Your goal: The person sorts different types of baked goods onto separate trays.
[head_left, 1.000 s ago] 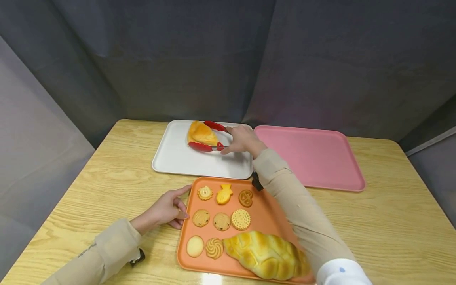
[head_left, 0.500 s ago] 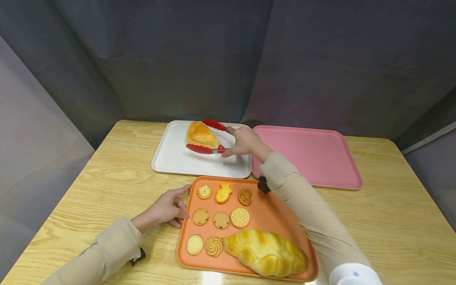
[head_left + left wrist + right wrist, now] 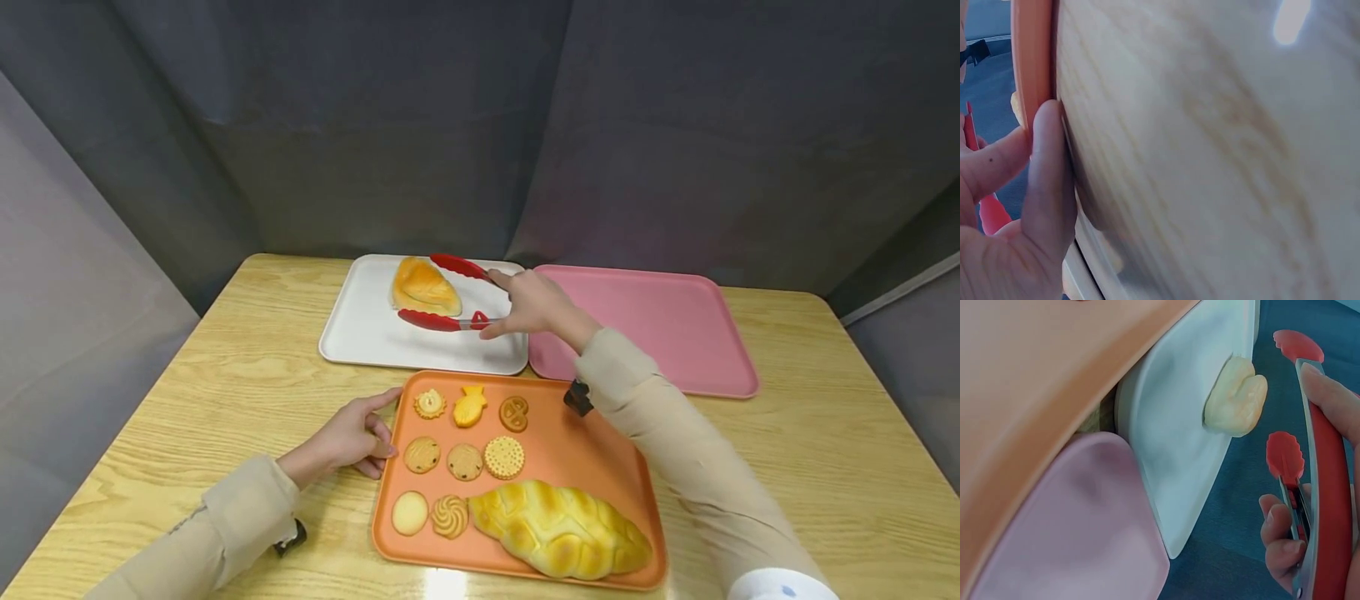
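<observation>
My right hand (image 3: 536, 304) grips a pair of red-tipped tongs (image 3: 1329, 487), with their two arms spread wide. On the white tray (image 3: 360, 337) lies a golden folded pastry (image 3: 422, 287); one tong tip is beyond its far right side and the other in front of it. The right wrist view shows both red tips apart from the pastry (image 3: 1238, 400). My left hand (image 3: 351, 435) holds the left rim of an orange tray (image 3: 592, 446), its fingertips right at the edge (image 3: 1035, 62). Several biscuits (image 3: 465, 461) and a large braided loaf (image 3: 562, 531) rest on that tray.
A pink tray (image 3: 660, 333) adjoins the white one on its right. All three trays stand on a wood-grain table (image 3: 225, 358). Dark curtains (image 3: 420, 125) hang behind the table's far edge. My right forearm (image 3: 682, 450) passes over the orange tray's right side.
The tongs have opened off the pastry and drawn back to the right with my right hand. The pastry stays on the white tray. My left hand keeps its place.
</observation>
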The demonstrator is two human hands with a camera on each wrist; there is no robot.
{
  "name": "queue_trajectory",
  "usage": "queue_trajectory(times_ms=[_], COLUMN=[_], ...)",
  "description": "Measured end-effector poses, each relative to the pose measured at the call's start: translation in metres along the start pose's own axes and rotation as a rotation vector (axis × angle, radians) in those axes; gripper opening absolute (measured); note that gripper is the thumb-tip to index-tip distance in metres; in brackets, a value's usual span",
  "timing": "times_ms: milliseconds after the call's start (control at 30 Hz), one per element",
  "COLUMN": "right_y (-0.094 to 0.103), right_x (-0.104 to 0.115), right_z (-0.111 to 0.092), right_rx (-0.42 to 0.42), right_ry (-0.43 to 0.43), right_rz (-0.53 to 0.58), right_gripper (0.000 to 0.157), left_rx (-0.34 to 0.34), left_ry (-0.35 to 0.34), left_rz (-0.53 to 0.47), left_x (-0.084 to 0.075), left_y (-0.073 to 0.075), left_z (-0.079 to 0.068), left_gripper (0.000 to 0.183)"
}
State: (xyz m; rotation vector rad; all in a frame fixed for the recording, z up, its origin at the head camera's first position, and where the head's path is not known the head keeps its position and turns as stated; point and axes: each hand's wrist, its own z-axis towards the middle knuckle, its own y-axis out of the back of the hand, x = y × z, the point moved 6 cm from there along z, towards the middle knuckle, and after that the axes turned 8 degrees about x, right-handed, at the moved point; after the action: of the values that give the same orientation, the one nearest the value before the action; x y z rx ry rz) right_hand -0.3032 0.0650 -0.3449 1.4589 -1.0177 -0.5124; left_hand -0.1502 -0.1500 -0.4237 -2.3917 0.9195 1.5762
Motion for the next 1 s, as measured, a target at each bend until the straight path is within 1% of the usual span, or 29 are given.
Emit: queue_trajectory(times_ms=[133, 333, 567, 833, 1000], right_y=[0.003, 0.009, 0.013, 0.016, 0.018], right_x=[0.001, 0.004, 0.007, 0.008, 0.008], right_z=[-0.007, -0.021, -0.038, -0.059, -0.070], right_rx=[-0.009, -0.050, -0.081, -0.128, -0.142], right_ry=[0.027, 0.054, 0.074, 0.094, 0.096], right_rz=[-0.029, -0.047, -0.028, -0.021, -0.016], right_gripper=[0.093, 0.092, 0.093, 0.093, 0.094], left_rx=[0.006, 0.003, -0.009, 0.006, 0.004], left_ry=[0.000, -0.001, 0.000, -0.012, -0.017], left_rz=[-0.002, 0.006, -0.001, 0.001, 0.001], left_x=[0.000, -0.001, -0.001, 0.001, 0.001], left_y=[0.000, 0.000, 0.001, 0.003, 0.003], left_z=[0.001, 0.002, 0.003, 0.003, 0.003], left_gripper=[0.082, 0.082, 0.083, 0.082, 0.081])
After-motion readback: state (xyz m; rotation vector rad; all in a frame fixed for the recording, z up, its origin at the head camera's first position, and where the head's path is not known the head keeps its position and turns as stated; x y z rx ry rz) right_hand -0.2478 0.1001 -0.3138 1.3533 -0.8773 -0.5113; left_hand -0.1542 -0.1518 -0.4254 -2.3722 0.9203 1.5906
